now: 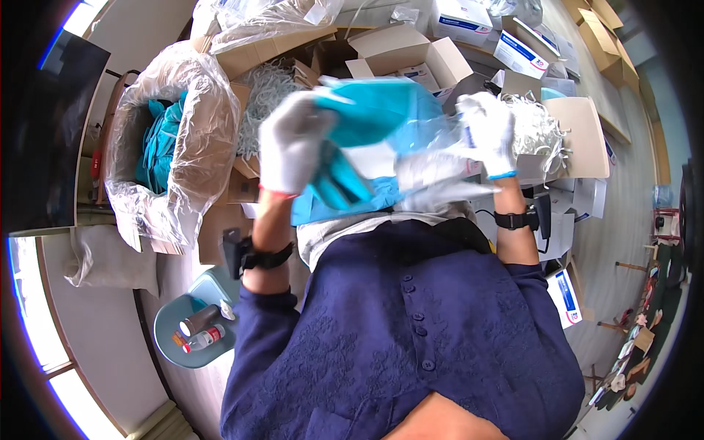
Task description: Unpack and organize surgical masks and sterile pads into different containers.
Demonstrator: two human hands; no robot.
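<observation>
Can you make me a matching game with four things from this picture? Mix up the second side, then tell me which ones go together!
Things:
1. left hand
2. right hand
3. clear bottle
4. teal pile

Clues:
A. has a red cap
B. sits inside the plastic-lined box
C. holds clear plastic
D. holds blurry teal material

Right pairs: 1-D, 2-C, 3-A, 4-B.
</observation>
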